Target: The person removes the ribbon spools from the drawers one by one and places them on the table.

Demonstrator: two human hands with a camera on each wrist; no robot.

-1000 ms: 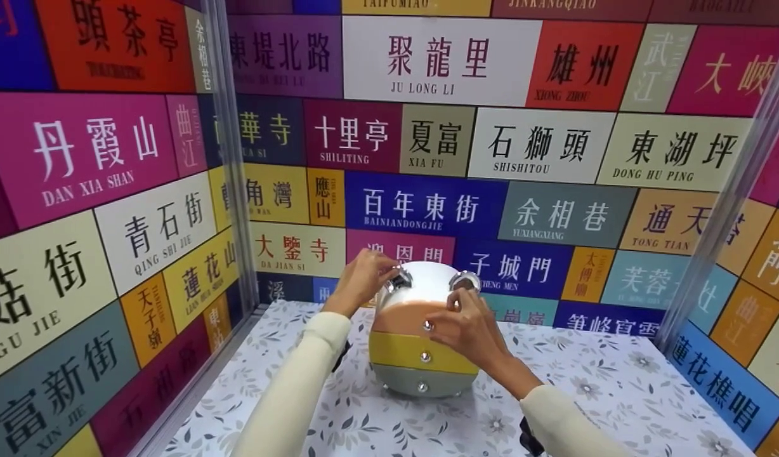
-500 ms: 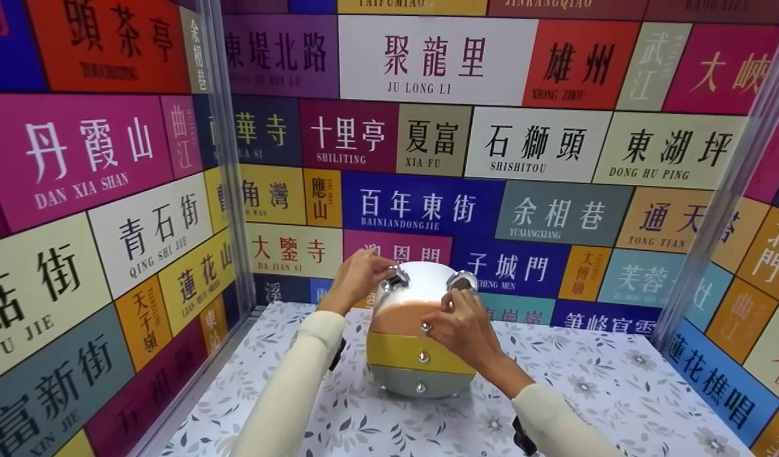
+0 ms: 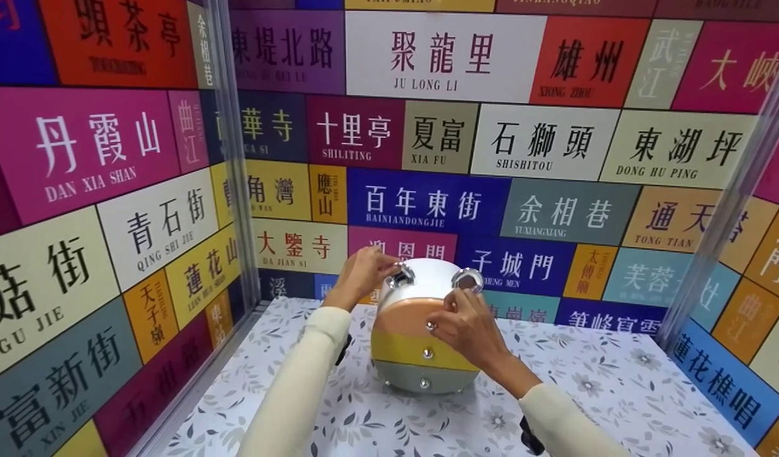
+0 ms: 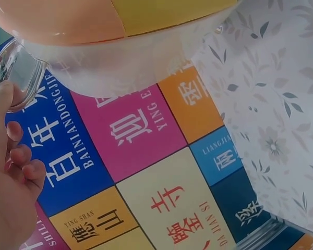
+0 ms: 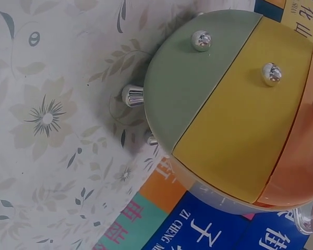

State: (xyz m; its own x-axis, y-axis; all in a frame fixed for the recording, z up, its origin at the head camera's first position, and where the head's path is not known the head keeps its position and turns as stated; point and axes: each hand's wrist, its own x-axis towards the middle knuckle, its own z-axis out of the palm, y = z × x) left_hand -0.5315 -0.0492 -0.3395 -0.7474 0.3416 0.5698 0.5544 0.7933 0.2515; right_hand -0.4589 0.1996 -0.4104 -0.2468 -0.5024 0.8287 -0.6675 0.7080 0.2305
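A rounded drawer box (image 3: 424, 349) stands on the table with a white top and orange, yellow and grey-green drawer fronts. Silver knobs (image 3: 427, 353) run down its front, and two ring-shaped silver ears (image 3: 469, 278) rise from the top. My left hand (image 3: 363, 276) pinches the left ear; in the left wrist view the thumb lies on that ear (image 4: 23, 78). The right hand (image 3: 469, 327) has curled fingers on the box's upper right front, between the right ear and the top knob (image 3: 431, 325). Which part they grip is hidden. The right wrist view shows mostly drawer fronts (image 5: 240, 114).
The table (image 3: 554, 406) wears a white cover with grey leaves and flowers. Walls of coloured name tiles (image 3: 427, 203) rise behind it and on both sides. Clear strips (image 3: 234, 158) run up the corners. Silver feet (image 5: 133, 96) hold the box off the table.
The view shifts slightly. Both hands keep their places on the box, and the box itself has not visibly moved; its drawers look the same.
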